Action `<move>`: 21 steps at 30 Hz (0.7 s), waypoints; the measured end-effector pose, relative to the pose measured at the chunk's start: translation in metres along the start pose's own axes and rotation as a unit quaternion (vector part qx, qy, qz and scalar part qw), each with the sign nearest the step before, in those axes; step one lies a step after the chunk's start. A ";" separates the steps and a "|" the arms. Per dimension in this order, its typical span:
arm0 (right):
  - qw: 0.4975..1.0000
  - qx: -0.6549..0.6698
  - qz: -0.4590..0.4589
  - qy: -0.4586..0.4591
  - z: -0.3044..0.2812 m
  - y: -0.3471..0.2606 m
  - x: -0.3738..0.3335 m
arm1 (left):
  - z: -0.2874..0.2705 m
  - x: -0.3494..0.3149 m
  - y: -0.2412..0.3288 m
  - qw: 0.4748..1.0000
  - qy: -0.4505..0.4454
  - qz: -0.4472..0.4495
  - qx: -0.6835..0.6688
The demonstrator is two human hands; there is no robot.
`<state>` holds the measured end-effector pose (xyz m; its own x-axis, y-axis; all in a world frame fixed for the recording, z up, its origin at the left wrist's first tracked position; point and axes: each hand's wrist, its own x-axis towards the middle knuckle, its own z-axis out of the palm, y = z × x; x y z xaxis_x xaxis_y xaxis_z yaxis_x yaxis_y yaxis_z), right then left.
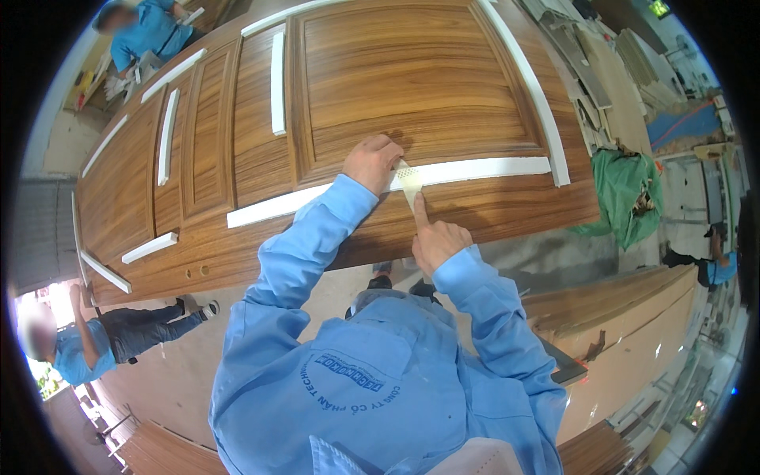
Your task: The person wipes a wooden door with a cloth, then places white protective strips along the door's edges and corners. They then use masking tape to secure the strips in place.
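Note:
A large wood-grain door panel (412,83) lies in front of me with white strips on it. Across the near long white strip (483,169) runs a short piece of pale yellow tape (408,182). My left hand (370,164) is closed at the tape's far end, its fingertips on the tape. My right hand (441,244) stretches its index finger onto the tape's near end. The other right fingers are curled, and whatever lies inside them is hidden.
More white strips (278,83) lie along the panel. One person (150,36) is at its far left, another (83,344) at its near left end. A green sack (625,194) stands off the right end. Stacked boards (617,324) lie at the lower right.

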<state>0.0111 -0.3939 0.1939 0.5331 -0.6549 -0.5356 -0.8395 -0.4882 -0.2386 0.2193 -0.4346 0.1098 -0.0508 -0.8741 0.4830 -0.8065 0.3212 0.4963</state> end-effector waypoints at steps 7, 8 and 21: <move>1.000 -0.005 -0.001 -0.012 -0.002 -0.002 0.005 | -0.007 -0.002 -0.006 0.992 -0.036 -0.068 -0.100; 1.000 -0.011 0.003 -0.019 -0.002 -0.001 0.004 | -0.009 0.001 -0.004 0.993 -0.053 -0.077 -0.065; 0.557 0.744 -0.008 0.370 0.006 0.129 -0.065 | 0.006 -0.027 0.159 0.748 -0.239 -0.180 -0.592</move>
<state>-0.1320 -0.4108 0.1932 -0.0231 -0.9842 -0.1755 0.3012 0.1605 -0.9400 0.0887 -0.3623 0.1717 -0.3897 -0.9209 -0.0091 0.2551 -0.1175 0.9598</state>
